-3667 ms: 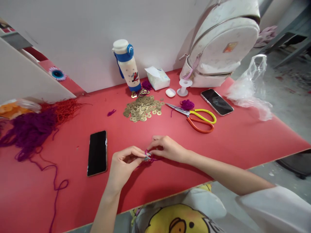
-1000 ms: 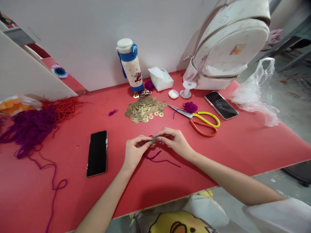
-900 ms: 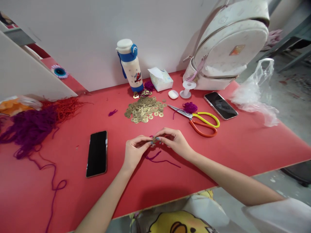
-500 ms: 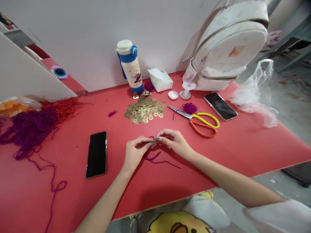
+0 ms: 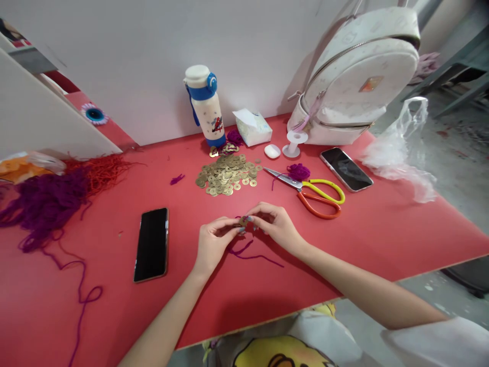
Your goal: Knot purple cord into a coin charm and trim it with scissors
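Between the fingertips of my two hands is a brass-coloured coin [image 5: 243, 221] with purple yarn at it. My left hand [image 5: 217, 239] pinches the coin's left side between thumb and forefinger. From the right, my right hand [image 5: 275, 224] closes its thumb and forefinger on purple yarn by the coin's hole. A loose length of purple yarn [image 5: 255, 256] trails on the red table [image 5: 290, 285] below my hands. Beyond them lies a pile of holed brass coins [image 5: 227, 174]. How the yarn runs through the coin is too small to make out.
Scissors [image 5: 298, 186] and a purple yarn bundle [image 5: 299, 172] lie right of the coins. Phones [image 5: 152, 244] rest on both sides. Behind stand a bottle [image 5: 206, 107], tissue pack [image 5: 252, 127], spool [image 5: 293, 144] and white backpack [image 5: 355, 86]. Purple yarn [image 5: 53, 196] heaps at left.
The coin between my fingers has turned and shows its face more. My left fingers have shifted slightly; my right hand stays nearly in place.
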